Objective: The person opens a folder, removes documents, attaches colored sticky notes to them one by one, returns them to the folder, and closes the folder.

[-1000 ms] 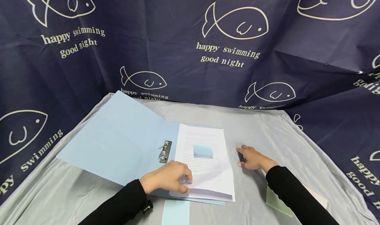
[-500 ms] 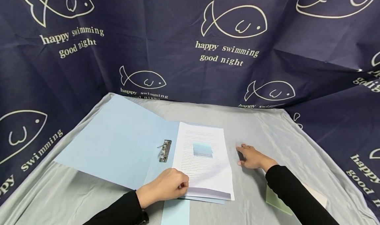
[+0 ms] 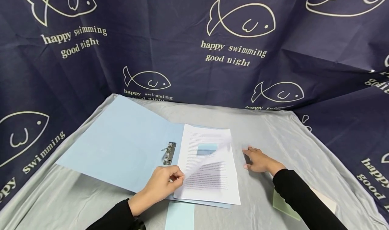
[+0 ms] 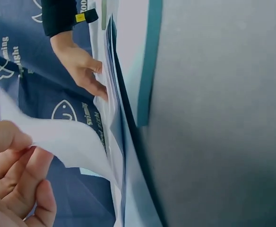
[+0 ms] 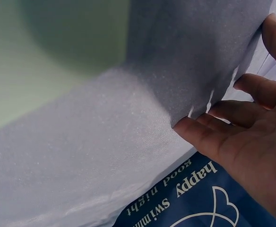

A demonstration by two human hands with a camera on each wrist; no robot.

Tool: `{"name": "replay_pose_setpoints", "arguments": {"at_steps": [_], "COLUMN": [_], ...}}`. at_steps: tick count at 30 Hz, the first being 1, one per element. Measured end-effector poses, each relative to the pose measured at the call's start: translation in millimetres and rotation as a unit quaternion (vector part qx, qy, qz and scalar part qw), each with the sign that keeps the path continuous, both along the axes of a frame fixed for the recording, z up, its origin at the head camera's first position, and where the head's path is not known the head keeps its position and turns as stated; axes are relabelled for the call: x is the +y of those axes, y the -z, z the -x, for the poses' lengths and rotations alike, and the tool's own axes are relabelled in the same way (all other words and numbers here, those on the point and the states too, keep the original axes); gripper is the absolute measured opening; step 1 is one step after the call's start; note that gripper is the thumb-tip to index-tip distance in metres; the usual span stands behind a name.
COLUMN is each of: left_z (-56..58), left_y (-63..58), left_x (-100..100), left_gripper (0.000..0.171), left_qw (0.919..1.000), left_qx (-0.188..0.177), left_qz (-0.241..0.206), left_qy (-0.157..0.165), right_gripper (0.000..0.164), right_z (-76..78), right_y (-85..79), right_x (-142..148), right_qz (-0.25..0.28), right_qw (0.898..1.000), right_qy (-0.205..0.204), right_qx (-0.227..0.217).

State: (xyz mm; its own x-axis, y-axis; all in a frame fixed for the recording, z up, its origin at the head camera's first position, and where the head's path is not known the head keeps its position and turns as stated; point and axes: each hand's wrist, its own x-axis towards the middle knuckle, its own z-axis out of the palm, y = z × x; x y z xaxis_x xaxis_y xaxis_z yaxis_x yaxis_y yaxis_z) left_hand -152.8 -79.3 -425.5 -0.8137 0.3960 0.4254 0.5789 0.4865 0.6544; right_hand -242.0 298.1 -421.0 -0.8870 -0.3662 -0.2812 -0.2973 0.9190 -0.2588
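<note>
In the head view, my left hand [image 3: 161,184] pinches the lower left corner of a white printed sheet [image 4: 67,137] between thumb and fingers. That sheet curls up off a stack of printed paper [image 3: 209,186], baring the text beneath. A light blue sticky note [image 3: 207,149] shows on the upper half, partly covered by the curled page. The stack lies on the right side of an open light blue folder [image 3: 118,142], beside its metal clip [image 3: 169,153]. My right hand [image 3: 258,161] rests with its fingertips on the grey cloth, right of the stack, holding nothing.
A pale blue strip [image 3: 180,216] lies at the front, below the folder. Under and beside the right forearm are a green pad [image 3: 284,206] and a cream piece [image 3: 325,200]. A dark blue fish-print curtain [image 3: 188,54] hangs behind the grey-covered table [image 3: 258,125].
My left hand has closed on the top sheet's lower corner and pulled it up and left, so the page curls over the stack. The right hand has stayed put.
</note>
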Motion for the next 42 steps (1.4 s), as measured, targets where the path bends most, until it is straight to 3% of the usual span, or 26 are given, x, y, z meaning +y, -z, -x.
{"name": "replay_pose_setpoints", "arguments": {"at_steps": [10,20,29,34,42], "left_z": [-3.9,-7.4,-5.4,-6.5,-4.6], "left_y": [6.0,3.4,7.1,6.6,7.0], "left_x": [-10,-19,-31,-37,-54], "left_gripper": [0.016,0.017,0.022,0.018,0.009], "left_qw": [0.9942,0.971,0.9515,0.9432,0.9383], "left_qx": [0.036,0.056,0.109,0.093,0.08], "left_qz": [-0.076,-0.17,-0.192,-0.201,-0.187], "left_qy": [-0.067,-0.159,-0.214,-0.247,-0.279], "right_gripper": [0.067,0.068,0.067,0.067,0.067], "right_z": [1.2,-0.3,-0.2,-0.9,-0.9], "right_y": [1.3,0.6,0.1,0.6,-1.3], "right_x": [2,1,1,1,0], "right_qz": [0.002,0.006,0.007,0.008,0.009], "right_qw": [1.0,1.0,1.0,1.0,1.0], "right_qy": [-0.001,0.004,-0.003,0.001,-0.002], "right_qx": [-0.004,-0.011,0.004,0.003,0.003]}}
